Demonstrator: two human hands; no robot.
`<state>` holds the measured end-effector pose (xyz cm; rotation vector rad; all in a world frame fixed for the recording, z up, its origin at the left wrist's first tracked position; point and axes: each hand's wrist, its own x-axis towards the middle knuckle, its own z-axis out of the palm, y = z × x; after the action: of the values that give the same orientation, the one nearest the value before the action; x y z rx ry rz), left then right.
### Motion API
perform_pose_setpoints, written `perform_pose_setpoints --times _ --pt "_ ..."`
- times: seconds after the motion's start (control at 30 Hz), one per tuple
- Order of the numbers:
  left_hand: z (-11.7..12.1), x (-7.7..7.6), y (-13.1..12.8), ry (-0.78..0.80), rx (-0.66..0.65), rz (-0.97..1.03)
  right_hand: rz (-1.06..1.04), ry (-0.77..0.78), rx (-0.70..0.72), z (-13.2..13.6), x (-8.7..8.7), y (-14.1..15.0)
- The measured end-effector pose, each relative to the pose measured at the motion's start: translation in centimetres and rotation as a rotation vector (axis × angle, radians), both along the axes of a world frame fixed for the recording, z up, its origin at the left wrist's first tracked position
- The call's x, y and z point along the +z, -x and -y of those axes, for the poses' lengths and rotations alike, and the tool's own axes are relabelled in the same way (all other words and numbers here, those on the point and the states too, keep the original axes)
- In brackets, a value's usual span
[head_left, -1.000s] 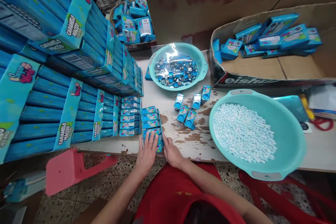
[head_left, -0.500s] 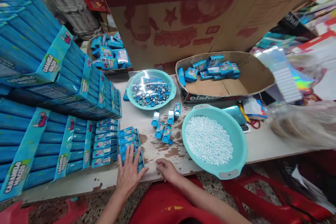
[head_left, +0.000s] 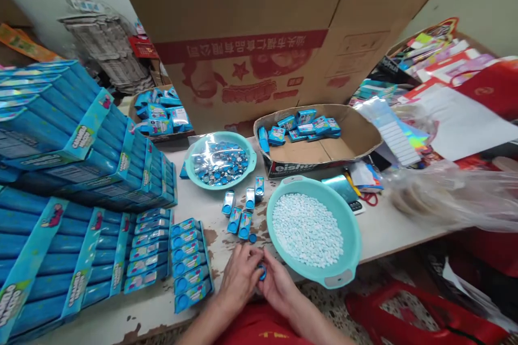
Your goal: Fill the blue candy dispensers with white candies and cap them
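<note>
My left hand [head_left: 240,280] and my right hand [head_left: 275,285] meet at the table's near edge, fingers curled around a small blue round cap [head_left: 262,271] held between them. Just left of my hands lies a row of small blue candy tins [head_left: 188,261]. A few open tins [head_left: 240,213] and a loose blue cap [head_left: 252,237] lie just beyond my fingers. A teal basin of white tablets [head_left: 307,229] sits to the right of my hands. A second teal basin of blue and silver caps [head_left: 220,160] sits farther back.
Stacks of long blue cartons [head_left: 73,172] fill the table's left side. A low cardboard tray [head_left: 356,135] holding blue packs stands behind the tablet basin, with a tall carton [head_left: 251,38] behind it. Clear plastic bags [head_left: 453,194], scissors [head_left: 366,198] and papers lie right. A red stool [head_left: 424,318] stands below.
My left hand has left the row of tins and both hands have come together on a small blue cap. The view has tilted up and pulled back.
</note>
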<state>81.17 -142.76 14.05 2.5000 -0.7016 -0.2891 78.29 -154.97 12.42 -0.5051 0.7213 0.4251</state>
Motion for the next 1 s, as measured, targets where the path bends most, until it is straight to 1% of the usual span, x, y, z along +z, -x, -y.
perform_pose_setpoints --times 0.1,0.2,0.3,0.37,0.47,0.53,0.67,0.77,0.83,0.87,0.9,0.93,0.97,1.0 --pt "1.1 -0.3 0.3 -0.026 -0.029 -0.079 -0.011 -0.001 -0.055 -0.1 0.5 -0.8" --pt "0.9 -0.7 -0.2 0.053 -0.004 -0.134 0.013 0.019 -0.082 -0.1 0.6 -1.3" --pt "0.4 -0.7 -1.2 0.220 0.079 -0.192 0.030 0.051 -0.064 0.3 0.9 -1.1" --pt "0.3 -0.6 -1.9 0.314 0.148 -0.271 0.041 0.131 -0.012 0.8 1.0 -0.6" --pt "0.8 -0.1 -2.4 0.345 0.247 -0.368 0.044 0.257 0.062 2.1 1.0 0.7" --pt "1.7 0.3 -2.2 0.353 0.231 -0.383 0.060 0.271 0.079 3.0 1.1 1.5" --pt "4.3 1.0 -1.0 0.362 0.098 -0.349 0.137 0.245 0.103 4.7 1.7 2.5" --pt "6.0 1.1 0.0 0.346 0.099 -0.309 0.148 0.185 0.150 5.8 2.1 2.6" --pt "6.9 0.8 0.1 0.366 0.129 -0.307 0.156 0.155 0.260 7.1 2.2 2.2" --pt "7.3 0.6 0.1 0.375 0.162 -0.318 0.172 0.180 0.334 8.2 2.2 1.7" --pt "7.7 0.3 -0.1 0.380 0.211 -0.338 0.200 0.244 0.406 9.5 2.2 1.0" --pt "8.0 0.1 -0.5 0.383 0.272 -0.356 0.242 0.340 0.468 11.3 2.3 0.0" --pt "8.3 -0.2 -0.9 0.385 0.340 -0.368 0.299 0.462 0.510 13.4 2.5 -1.2" --pt "8.7 -0.4 -1.3 0.385 0.405 -0.373 0.379 0.620 0.521 15.8 2.8 -2.9"
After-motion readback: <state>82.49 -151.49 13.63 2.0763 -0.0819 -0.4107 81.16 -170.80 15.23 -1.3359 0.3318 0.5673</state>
